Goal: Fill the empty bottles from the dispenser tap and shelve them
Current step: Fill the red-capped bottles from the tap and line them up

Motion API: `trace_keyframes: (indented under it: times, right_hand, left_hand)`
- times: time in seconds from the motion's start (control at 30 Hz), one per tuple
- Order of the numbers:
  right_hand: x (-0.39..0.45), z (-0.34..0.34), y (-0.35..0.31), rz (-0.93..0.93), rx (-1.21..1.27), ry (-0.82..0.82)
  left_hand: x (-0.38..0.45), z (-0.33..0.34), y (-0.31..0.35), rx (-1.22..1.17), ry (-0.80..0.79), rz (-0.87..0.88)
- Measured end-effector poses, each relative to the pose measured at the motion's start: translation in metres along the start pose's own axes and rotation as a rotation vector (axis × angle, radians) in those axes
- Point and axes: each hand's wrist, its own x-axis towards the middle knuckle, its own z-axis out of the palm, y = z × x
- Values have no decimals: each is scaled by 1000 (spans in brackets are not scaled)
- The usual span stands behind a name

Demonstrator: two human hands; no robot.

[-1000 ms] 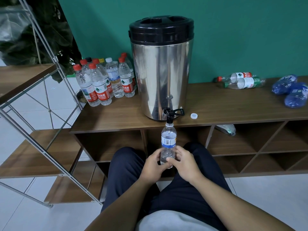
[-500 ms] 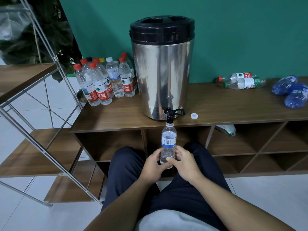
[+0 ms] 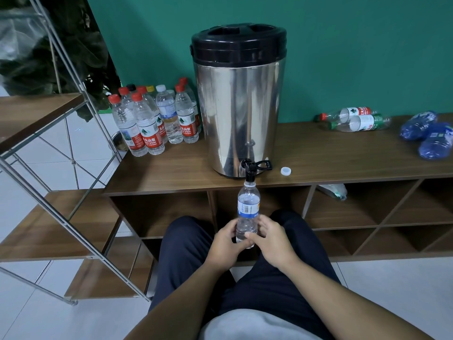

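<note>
Head view: person seated facing a low wooden shelf unit (image 3: 318,158). Left hand (image 3: 224,244) and right hand (image 3: 272,241) both wrap around the lower part of a clear bottle (image 3: 247,212), fingers curled on it, held upright between the knees. Bottle mouth sits right under the black tap (image 3: 250,171) of the steel dispenser (image 3: 239,114), touching or nearly so; can't tell if water is running. Uncapped; a white cap (image 3: 286,171) lies on the shelf top just right of the tap. Cluster of capped bottles (image 3: 157,119) stands upright left of the dispenser. Two clear bottles (image 3: 355,119) lie on their sides to the right, two blue bottles (image 3: 429,133) further right. Metal-frame rack (image 3: 49,148) at left.
</note>
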Motion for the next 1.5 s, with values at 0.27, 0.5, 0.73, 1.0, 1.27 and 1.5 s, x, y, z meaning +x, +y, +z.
trace_keyframes:
  times: [0.27, 0.5, 0.73, 1.0, 1.27, 1.5]
  right_hand:
    - [-1, 0, -1, -3, -3, -7]
    - [-1, 0, -1, -3, -3, -3]
    - [-1, 0, -1, -3, -12, -5]
    - [0, 0, 1, 4, -8, -7]
    - [0, 1, 1, 8, 4, -7]
    - [0, 0, -1, 17, 16, -5]
  left_hand:
    - [-2, 0, 1, 10, -6, -1]
    - [-2, -1, 2, 8, -5, 1]
    - [-2, -1, 2, 11, -3, 5]
    - [0, 0, -2, -2, 1, -3]
    - [0, 1, -2, 2, 3, -2]
    - [0, 0, -2, 3, -1, -6]
